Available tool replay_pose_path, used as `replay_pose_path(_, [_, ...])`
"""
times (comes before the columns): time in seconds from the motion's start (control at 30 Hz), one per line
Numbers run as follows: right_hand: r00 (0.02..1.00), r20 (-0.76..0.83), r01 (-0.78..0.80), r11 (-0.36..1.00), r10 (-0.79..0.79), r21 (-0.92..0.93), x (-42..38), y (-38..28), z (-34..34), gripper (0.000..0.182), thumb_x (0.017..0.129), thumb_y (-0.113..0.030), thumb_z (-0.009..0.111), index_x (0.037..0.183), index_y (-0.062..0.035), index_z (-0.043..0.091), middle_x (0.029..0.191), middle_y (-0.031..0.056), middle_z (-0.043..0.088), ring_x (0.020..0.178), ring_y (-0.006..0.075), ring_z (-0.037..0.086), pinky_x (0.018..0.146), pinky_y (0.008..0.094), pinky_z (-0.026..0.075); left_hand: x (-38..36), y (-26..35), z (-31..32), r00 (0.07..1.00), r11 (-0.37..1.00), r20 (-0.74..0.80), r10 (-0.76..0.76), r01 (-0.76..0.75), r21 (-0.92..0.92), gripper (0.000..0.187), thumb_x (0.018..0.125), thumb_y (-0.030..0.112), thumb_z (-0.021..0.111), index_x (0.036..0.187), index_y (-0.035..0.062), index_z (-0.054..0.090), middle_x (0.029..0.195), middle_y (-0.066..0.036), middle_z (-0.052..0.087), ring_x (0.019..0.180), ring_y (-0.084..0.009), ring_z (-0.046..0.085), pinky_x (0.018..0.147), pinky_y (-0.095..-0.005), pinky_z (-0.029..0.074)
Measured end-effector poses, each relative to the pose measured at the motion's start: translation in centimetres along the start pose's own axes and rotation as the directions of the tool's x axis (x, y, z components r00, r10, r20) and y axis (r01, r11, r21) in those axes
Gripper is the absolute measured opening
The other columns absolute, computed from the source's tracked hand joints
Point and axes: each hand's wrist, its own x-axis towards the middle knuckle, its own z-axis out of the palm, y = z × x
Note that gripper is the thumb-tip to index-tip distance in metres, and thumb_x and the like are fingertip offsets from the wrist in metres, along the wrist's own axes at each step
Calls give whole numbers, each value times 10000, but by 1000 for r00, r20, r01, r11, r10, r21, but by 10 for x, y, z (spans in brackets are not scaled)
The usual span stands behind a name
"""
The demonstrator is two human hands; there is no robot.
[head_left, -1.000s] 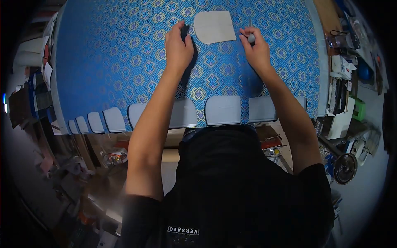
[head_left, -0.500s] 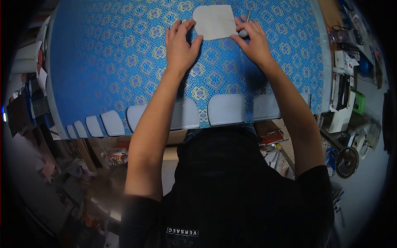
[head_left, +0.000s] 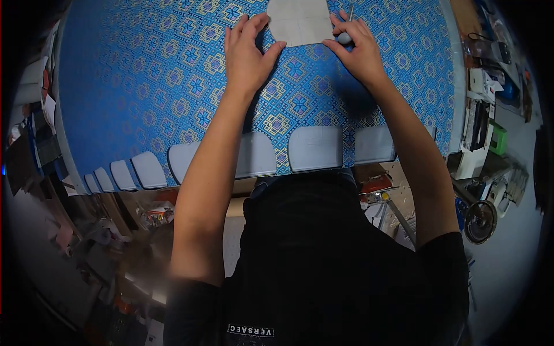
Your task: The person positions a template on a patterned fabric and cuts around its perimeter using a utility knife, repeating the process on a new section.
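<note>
A pale, flat card-like piece point(head_left: 299, 24) with rounded corners lies on blue patterned cloth point(head_left: 190, 75), its far edge cut off by the top of the view. Faint lines cross its surface. My left hand point(head_left: 248, 55) touches its left edge and near left corner with spread fingertips. At the right edge, my right hand point(head_left: 360, 52) has its thumb by the near corner. An awl-like tool with a rounded grey handle point(head_left: 344, 38) and thin metal shaft is tucked among the right hand's fingers, shaft pointing away from me.
Several light grey panels with rounded corners point(head_left: 315, 149) line the table's front edge. Crowded shelves and tools stand to the right, including a green stool-like object point(head_left: 498, 138) and a round metal fan-like item point(head_left: 480, 222). Clutter also sits below the table at left.
The whole view has shifted slightly, so the cloth, card and hands appear higher in it. Both hands stay at the card's edges, and the awl-like tool remains in the right hand.
</note>
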Motion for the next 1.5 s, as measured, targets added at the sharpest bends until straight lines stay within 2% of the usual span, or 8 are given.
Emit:
replay_pose_path(0.07, [1000,0,17,1000,-17,-17,1,0,0,288,867,-250,831,1014,-103,630,1343,94,695,1391,305,540,1153,464,399,0,-1,0,1000,1000,4,8,-8,21,650,828,316,853,1388,111,595,1339,-79,688,1432,-326,462,1247,-550,207])
replay_pose_path(0.17, [999,20,-27,999,26,30,0,2,0,285,874,-256,826,1013,-108,626,1347,95,694,1408,308,527,1193,481,352,1,0,0,1000,1000,-4,-1,1,-8,634,805,302,856,1360,120,608,1322,-89,692,1441,-364,441,1250,-549,205])
replay_pose_path(0.27, [998,2,63,998,-63,2,0,7,3,283,880,-268,820,1011,-113,622,1354,98,691,1427,307,509,1221,506,309,0,0,0,1000,1000,-4,-9,9,-11,632,803,298,858,1359,123,612,1322,-88,692,1442,-362,441,1251,-544,207])
replay_pose_path(0.47, [996,7,86,996,-86,-29,0,9,4,285,884,-283,817,1004,-116,620,1360,99,688,1423,309,514,1219,539,306,1,3,-1,999,999,-6,-33,33,-23,630,799,288,860,1359,134,615,1333,-87,684,1444,-357,440,1251,-535,212])
replay_pose_path(0.67, [1000,11,13,999,-13,32,0,3,1,262,885,-296,811,1003,-115,662,1298,124,710,1402,326,532,1213,554,296,2,4,-2,998,998,16,-63,63,-6,625,785,269,866,1346,127,632,1338,-125,672,1432,-362,452,1244,-541,225])
replay_pose_path(0.97, [990,95,-110,992,104,64,9,-12,-12,230,848,-214,831,947,-133,640,1389,109,664,1412,345,514,1199,576,302,7,13,-10,988,991,88,-126,128,-24,657,771,242,877,1366,113,629,1340,-150,658,1410,-394,461,1215,-601,239])
replay_pose_path(1.1, [980,153,-140,989,130,56,10,-14,-17,243,834,-205,836,918,-134,620,1398,96,662,1420,354,504,1192,581,305,11,19,-15,972,981,146,-184,191,-36,643,786,211,870,1373,103,630,1426,-71,634,1419,-380,469,1205,-636,224])
replay_pose_path(1.5, [966,206,-171,983,155,64,12,-17,-20,266,806,-177,856,886,-130,607,1390,98,669,1437,348,492,1200,603,289,10,17,-15,951,973,222,-217,228,-26,696,773,246,897,1393,109,612,1434,-53,643,1446,-394,443,1189,-692,168])
